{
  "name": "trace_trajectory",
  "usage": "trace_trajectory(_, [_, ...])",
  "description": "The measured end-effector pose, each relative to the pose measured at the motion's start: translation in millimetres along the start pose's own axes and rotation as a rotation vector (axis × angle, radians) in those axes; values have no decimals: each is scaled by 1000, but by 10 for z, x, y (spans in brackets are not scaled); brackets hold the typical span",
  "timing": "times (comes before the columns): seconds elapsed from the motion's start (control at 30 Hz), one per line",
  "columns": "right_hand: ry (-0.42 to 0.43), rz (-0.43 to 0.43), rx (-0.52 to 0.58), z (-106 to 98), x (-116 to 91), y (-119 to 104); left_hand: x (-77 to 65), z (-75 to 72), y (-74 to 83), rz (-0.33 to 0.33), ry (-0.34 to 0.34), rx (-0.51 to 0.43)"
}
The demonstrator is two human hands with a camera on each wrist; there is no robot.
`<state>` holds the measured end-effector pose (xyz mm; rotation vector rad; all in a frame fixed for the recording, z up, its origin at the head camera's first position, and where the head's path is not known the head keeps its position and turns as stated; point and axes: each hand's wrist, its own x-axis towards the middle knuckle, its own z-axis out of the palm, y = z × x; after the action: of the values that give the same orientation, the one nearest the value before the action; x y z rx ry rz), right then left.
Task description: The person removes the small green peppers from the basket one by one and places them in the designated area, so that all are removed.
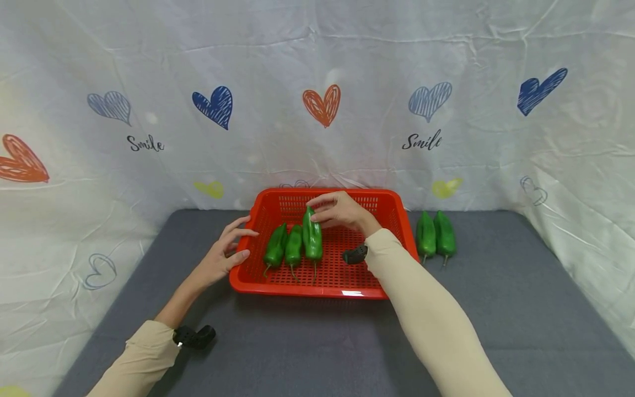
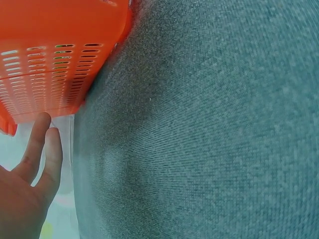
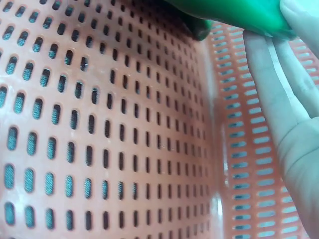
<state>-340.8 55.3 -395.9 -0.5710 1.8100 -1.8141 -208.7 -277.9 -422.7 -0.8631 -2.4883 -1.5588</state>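
Observation:
A red plastic basket (image 1: 347, 292) with slotted walls and floor stands on the grey table. My right hand (image 1: 342, 210) pinches the tip of a green pepper (image 1: 313, 242) inside it, the stem pointing toward me. In the right wrist view, fingers (image 3: 264, 74) and thumb hold that pepper (image 3: 239, 12) above the basket floor. Left of it lie two more green peppers, a middle one (image 1: 294, 246) and a leftmost one (image 1: 275, 246). Against the basket's left rim rests my left hand (image 1: 223, 251), its fingers loosely extended; the left wrist view shows two fingers (image 2: 52, 154) beside the outer wall.
Two green peppers, one (image 1: 425, 236) beside another (image 1: 445, 234), lie on the table (image 1: 496, 298) right of the basket. A white cloth (image 1: 367, 60) with printed hearts hangs behind the table. Each wrist wears a black device.

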Motion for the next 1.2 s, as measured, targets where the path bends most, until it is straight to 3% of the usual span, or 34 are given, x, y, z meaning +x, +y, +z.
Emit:
trace_trajectory(0.33, [4,-16,-5,-19,-40,-125,-4,9,8,2,-12,-51])
trace_trajectory(0.57, [1,-41,-7,4,-66,-251,-3,12,14,11,-2,-4])
trace_trajectory(1.2, [32,-90,8,67,-192,-558,5,8,-11,8,3,2])
